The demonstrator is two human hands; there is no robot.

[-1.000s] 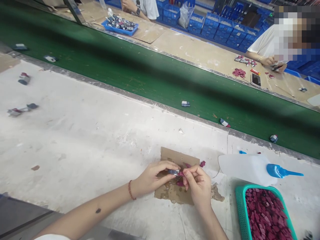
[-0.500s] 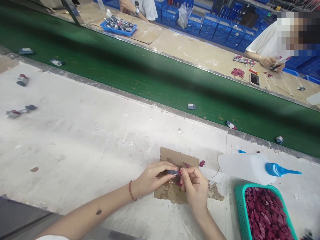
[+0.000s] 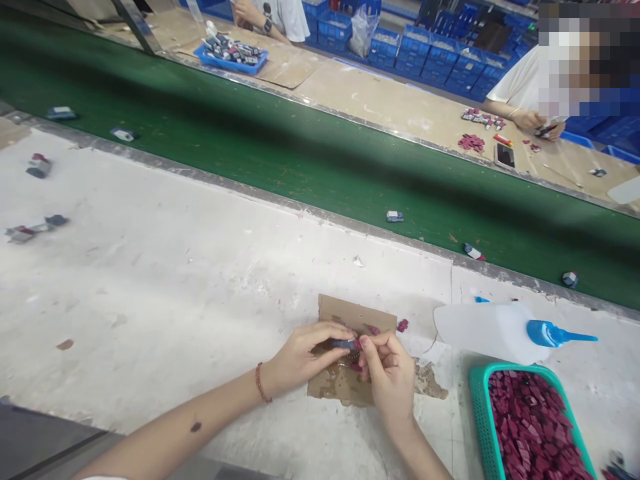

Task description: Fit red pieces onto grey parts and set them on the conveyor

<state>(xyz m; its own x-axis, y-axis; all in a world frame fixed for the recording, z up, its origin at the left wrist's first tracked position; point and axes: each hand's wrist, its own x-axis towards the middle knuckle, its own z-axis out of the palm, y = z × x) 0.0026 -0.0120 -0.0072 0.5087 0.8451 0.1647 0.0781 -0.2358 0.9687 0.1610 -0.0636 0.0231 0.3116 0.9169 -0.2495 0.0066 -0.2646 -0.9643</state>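
My left hand pinches a small dark blue-grey plastic part between thumb and fingers. At the part's right end, my right hand grips a small maroon piece and holds it against the part. Both hands are over a wet-looking cardboard sheet on the white table, where a few more maroon pieces lie partly hidden by the fingers. Just off the sheet's right edge sits another maroon piece.
Right of my hands lies a white squeeze bottle with a blue nozzle. Nearer is a green basket full of maroon pieces. A green conveyor belt carries several small parts. Across it, two people sit by a blue tray and a phone.
The parts on the belt have moved to the right. My hands keep the same grip, the maroon piece still against the blue-grey part. The camera view has shifted slightly.
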